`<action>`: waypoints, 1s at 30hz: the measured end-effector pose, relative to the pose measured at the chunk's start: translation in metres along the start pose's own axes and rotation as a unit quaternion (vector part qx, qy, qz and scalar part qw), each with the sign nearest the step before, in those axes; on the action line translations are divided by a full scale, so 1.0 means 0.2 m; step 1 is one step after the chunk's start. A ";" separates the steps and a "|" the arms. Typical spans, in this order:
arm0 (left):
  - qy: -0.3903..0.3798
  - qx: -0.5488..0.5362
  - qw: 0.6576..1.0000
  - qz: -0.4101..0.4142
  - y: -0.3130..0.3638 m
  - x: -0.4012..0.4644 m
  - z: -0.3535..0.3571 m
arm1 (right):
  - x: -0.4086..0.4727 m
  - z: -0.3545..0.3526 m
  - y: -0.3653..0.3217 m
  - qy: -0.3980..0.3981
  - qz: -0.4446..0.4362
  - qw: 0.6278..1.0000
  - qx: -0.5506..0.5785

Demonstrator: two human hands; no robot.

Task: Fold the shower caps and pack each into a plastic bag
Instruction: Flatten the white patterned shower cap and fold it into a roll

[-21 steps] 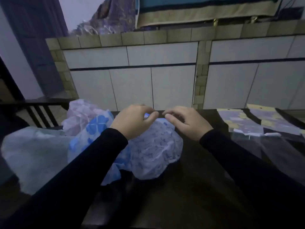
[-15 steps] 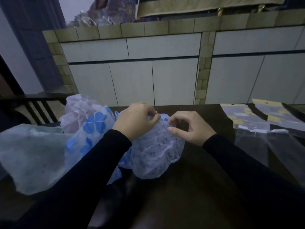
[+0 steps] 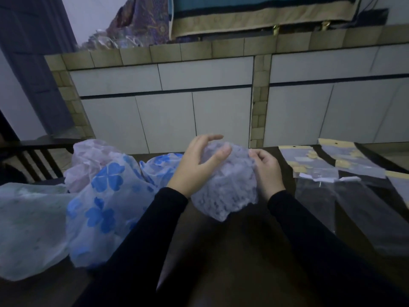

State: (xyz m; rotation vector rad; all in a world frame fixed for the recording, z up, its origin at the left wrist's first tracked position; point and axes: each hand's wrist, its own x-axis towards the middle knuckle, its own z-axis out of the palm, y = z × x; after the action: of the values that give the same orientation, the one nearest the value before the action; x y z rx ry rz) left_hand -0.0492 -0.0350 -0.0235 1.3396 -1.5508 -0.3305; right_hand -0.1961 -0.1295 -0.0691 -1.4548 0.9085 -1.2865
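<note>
A translucent whitish shower cap (image 3: 225,191) with a small print hangs bunched between my hands above the dark table (image 3: 243,251). My left hand (image 3: 197,165) holds its left upper edge, thumb pressed into the plastic and fingers curved over the top. My right hand (image 3: 265,169) pinches the right edge. To the left lies a pile of caps: one with blue flowers (image 3: 104,207), a pinkish one (image 3: 88,160) and a pale greenish one (image 3: 31,227). Clear plastic bags (image 3: 318,169) with yellowish headers lie flat at the right.
A tiled counter front (image 3: 199,103) stands just behind the table. Patterned cloths (image 3: 254,12) hang over the counter top. Dark chair slats (image 3: 33,158) show at the far left. Longer clear bags (image 3: 365,218) spread along the table's right side.
Both hands have lifted the printed cap off the pile and brought it right, toward the middle. My left fingers have spread wider over its top.
</note>
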 end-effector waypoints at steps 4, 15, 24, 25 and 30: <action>-0.004 -0.101 0.995 0.017 -0.08 -0.03 0.12 | 0.07 -0.06 0.03 0.036 0.097 0.995 0.012; 0.143 -0.193 0.969 -0.062 -0.22 0.13 0.38 | 0.18 -0.12 0.04 0.011 -0.158 0.978 -0.134; 0.197 -0.132 0.967 -0.090 -0.26 0.15 0.37 | 0.20 -0.11 0.10 0.055 -0.017 0.983 -0.175; 0.184 -0.149 0.966 -0.101 -0.27 0.15 0.36 | 0.20 -0.11 0.11 0.077 0.002 0.984 -0.161; 0.039 -0.215 0.966 -0.139 -0.32 0.12 0.33 | 0.20 -0.16 0.13 0.121 0.084 0.982 -0.118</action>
State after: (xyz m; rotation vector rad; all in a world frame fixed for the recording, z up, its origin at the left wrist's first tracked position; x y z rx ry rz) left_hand -0.0625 -0.1032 -0.0888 1.2032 -1.1399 -0.7351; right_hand -0.2189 -0.1793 -0.0834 -1.3833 1.3552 -1.2809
